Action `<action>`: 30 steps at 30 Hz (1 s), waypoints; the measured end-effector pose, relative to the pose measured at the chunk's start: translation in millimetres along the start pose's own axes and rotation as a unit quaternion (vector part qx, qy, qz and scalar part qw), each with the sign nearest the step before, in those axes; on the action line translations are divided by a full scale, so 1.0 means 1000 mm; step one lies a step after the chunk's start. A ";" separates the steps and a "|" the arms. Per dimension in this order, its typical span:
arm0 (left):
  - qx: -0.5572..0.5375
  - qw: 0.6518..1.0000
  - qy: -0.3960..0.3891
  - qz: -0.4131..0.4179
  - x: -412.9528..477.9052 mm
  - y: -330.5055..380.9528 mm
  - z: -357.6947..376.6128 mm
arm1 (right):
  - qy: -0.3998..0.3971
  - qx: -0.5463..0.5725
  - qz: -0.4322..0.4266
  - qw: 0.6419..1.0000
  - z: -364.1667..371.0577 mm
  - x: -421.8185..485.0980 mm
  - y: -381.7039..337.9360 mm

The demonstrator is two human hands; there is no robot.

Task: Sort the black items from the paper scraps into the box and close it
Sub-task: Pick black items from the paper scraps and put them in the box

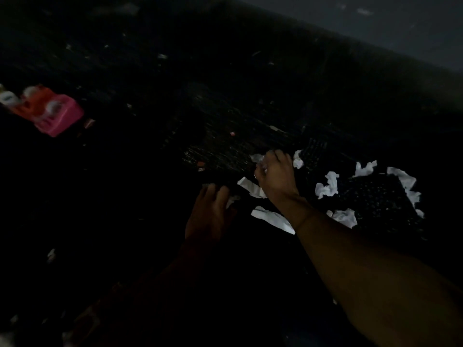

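Right hand (pixel 275 172) has its fingers curled downward among the torn white paper scraps (pixel 327 185), and a small white bit shows at the thumb side. The picture is too dark to tell whether the hand pinches a scrap, a black item, or nothing. Left hand (pixel 210 211) lies flat with straight, spread fingers on the dark woven surface (pixel 225 96), just beside a long white paper strip (pixel 251 187); it holds nothing.

The clearest task thing is a flat black dotted piece (pixel 380 200). It lies to the right of the right hand, with scraps around its border, and its long side seems to run away from the wrist toward the right edge of the surface. A second black ribbed piece (pixel 315 151) lies just beyond the right fingers, closer to the far edge. The right hand is much nearer to both, so I judge it should take them, while the left steadies or clears paper.

I cannot make out the box. A pink and orange plastic object (pixel 59 113) stands well apart near the left edge. Open room for moving seems to be toward the far edge and the left.
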State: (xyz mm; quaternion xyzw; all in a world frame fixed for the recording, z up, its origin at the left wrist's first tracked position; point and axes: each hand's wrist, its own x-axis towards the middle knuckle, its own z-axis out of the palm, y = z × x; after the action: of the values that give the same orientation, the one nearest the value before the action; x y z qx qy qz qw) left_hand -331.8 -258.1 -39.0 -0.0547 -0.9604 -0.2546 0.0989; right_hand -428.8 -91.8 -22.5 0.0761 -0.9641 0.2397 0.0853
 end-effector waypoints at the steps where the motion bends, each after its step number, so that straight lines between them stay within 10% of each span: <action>1: -0.004 1.000 -0.016 -0.020 -0.001 0.003 -0.003 | -0.004 0.009 -0.002 1.000 -0.002 -0.001 -0.002; 19: 0.078 0.995 -0.020 -0.061 -0.041 0.008 -0.020 | -0.083 -0.093 -0.039 0.991 -0.019 -0.103 -0.022; 24: 0.038 0.996 0.051 -0.056 -0.044 -0.002 -0.011 | 0.025 -0.026 -0.090 0.995 -0.005 -0.112 -0.012; 30: -0.001 0.996 -0.043 -0.074 -0.039 0.005 -0.019 | 0.004 -0.002 -0.022 1.000 -0.015 -0.117 -0.009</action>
State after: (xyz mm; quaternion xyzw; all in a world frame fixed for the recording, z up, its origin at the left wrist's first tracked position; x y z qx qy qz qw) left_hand -289.7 -265.5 -29.2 0.0053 -0.9649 -0.2598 0.0387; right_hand -311.5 -80.6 -28.7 0.0966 -0.9623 0.2363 0.0944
